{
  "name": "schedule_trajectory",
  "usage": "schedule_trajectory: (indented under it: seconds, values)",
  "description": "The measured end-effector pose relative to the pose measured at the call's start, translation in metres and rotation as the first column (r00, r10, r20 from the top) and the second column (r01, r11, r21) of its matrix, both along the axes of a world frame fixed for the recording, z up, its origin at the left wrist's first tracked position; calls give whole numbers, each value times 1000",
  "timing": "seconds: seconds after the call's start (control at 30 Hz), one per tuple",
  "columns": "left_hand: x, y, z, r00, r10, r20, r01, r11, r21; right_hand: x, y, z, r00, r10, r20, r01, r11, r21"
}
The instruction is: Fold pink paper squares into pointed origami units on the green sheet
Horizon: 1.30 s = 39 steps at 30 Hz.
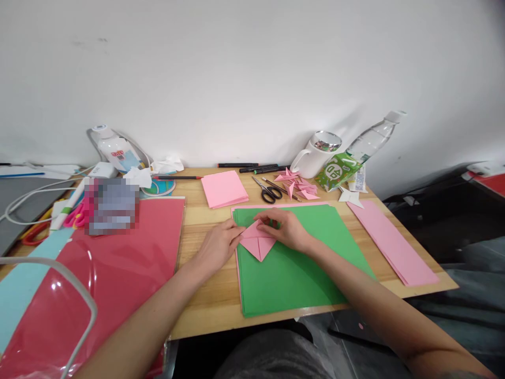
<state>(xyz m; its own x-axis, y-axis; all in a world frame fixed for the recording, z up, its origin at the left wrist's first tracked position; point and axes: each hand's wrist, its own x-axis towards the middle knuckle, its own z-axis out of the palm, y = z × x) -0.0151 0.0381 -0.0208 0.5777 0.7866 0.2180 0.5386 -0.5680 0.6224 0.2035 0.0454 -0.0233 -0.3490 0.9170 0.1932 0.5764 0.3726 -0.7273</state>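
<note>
A folded pink paper (259, 247), diamond-shaped with a crease down its lower half, lies on a stack of green paper (311, 263). My left hand (221, 242) pinches its left corner between thumb and fingers. At the top and right edge of the fold, my right hand (286, 229) is closed with thumb and bent fingers on the paper. Part of the upper right side is hidden behind those fingers. Pink sheet edges peek out under the green stack.
Behind are square pink sheets (224, 189), black scissors (269, 192), folded pink pieces (300, 185), pens (232, 165), a white mug (315, 152), a green carton (337, 171) and a leaning bottle (373, 138). Pink strips (394, 245) lie right; a red plastic-covered pack (118, 279) lies left.
</note>
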Motion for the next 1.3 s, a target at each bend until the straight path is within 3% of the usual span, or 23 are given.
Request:
schedule_trajectory:
  seconds: [0.13,0.2,0.33,0.43,0.5,0.63,0.73,0.8,0.93,1.17,1.23,1.3]
  values:
    - [0,1,-1,998,6,61,-4,999,-44,6,3,1,999,44,-26,-46,995,-84]
    - [0,3,-2,986,93,135,-74,988,-136,8,5,1,998,38,-48,-43,993,-114]
    - [-2,10,-1,911,325,256,-190,878,-440,8,7,4,994,105,-39,-109,987,-120]
    - [-4,12,2,917,326,231,-159,828,-537,8,9,6,990,141,-28,-143,985,-100]
    - [-4,10,4,952,258,162,-156,870,-468,9,10,6,987,155,-31,-157,985,-76]
    - [-2,4,8,994,105,-19,-107,974,-197,10,10,1,988,144,-61,-149,986,-82]
    - [-1,-1,10,994,84,-75,-88,995,-47,9,9,-3,988,45,-144,-72,980,-184]
    - [-1,-2,10,991,113,-74,-113,994,-1,8,10,-5,969,-37,-245,-42,949,-311]
    - [-2,0,9,978,204,-53,-207,976,-63,8,10,-5,901,-162,-401,-54,877,-477]
    - [-2,4,10,969,239,68,-205,923,-327,9,8,0,876,-142,-461,-101,880,-464]
    - [-1,1,11,970,223,99,-179,926,-333,8,7,1,879,-146,-454,-106,869,-484]
    - [1,-2,13,979,175,110,-147,963,-224,8,5,3,886,-156,-436,-106,849,-518]
